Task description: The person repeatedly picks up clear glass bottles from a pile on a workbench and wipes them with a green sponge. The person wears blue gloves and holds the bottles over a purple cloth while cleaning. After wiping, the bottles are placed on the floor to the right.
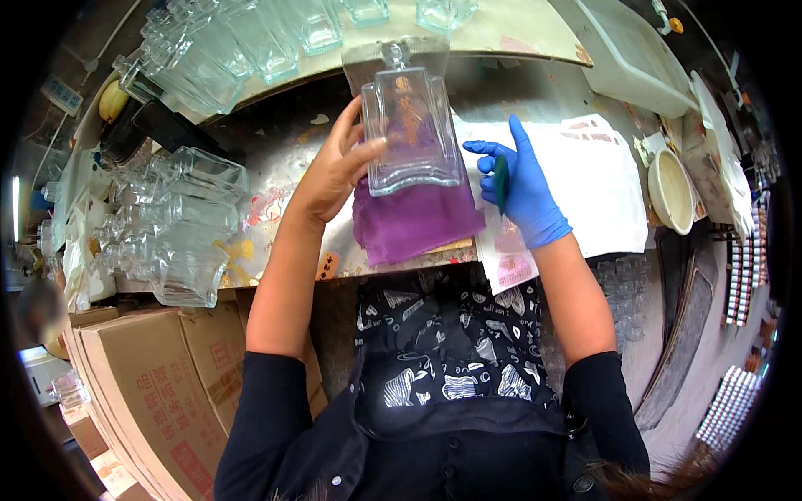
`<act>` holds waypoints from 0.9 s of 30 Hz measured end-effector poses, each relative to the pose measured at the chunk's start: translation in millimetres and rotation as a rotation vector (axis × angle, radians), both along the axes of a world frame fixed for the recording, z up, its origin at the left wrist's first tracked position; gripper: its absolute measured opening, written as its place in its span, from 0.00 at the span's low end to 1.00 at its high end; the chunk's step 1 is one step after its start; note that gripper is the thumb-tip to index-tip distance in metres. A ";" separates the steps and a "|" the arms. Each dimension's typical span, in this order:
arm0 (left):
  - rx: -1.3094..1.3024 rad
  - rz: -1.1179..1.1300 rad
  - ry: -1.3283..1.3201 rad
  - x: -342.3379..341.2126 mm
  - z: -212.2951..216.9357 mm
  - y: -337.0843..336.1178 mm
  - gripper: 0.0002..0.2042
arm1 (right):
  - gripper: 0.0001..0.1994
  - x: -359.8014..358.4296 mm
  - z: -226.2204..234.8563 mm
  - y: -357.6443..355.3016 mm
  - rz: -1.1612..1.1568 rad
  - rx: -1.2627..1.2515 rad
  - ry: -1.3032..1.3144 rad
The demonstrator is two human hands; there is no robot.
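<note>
A clear, square-shouldered glass bottle (pixel 409 125) with gold lettering on its front lies tilted on a folded purple cloth (pixel 418 221), neck pointing away from me. My bare left hand (pixel 330 171) grips its left side, the thumb over the front edge. To the right of the bottle, apart from it, my right hand (pixel 530 196) wears a blue glove. Its curled fingers hold a dark green flat piece (pixel 501 182) against the palm, while the thumb and index finger stick out. Just below that hand lies a small printed sheet (pixel 511 269).
White paper (pixel 593 192) covers the table's right side, beside a pale bowl (pixel 671 192) and a translucent tub (pixel 643 63). Glass bottles (pixel 188 225) crowd the left edge; more stand on a raised board (pixel 518 29) at the back. Cardboard boxes (pixel 150 376) stand below left.
</note>
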State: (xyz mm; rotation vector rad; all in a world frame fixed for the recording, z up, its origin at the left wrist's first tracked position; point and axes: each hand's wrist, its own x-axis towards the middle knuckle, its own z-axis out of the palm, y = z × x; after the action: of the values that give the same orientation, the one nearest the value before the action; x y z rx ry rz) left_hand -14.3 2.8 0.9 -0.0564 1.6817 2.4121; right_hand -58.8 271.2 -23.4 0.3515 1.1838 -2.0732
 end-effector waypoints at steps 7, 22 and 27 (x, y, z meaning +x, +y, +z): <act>0.050 0.046 0.014 4.0 0.4 4.8 0.30 | 0.31 23.7 2.2 15.6 -0.089 -0.005 -0.011; -0.081 0.062 0.124 10.1 -9.3 13.3 0.51 | 0.12 15.0 67.3 -37.5 0.183 0.506 1.233; -0.112 0.065 0.124 8.5 -9.7 13.9 0.50 | 0.10 -59.9 79.5 -73.9 0.138 0.610 1.617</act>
State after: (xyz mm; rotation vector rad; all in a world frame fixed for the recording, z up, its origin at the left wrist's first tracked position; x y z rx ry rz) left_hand -5.8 16.8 -8.7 0.0235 1.8965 2.4109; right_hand -118.7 197.3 56.1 -1.3769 2.5677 -1.5658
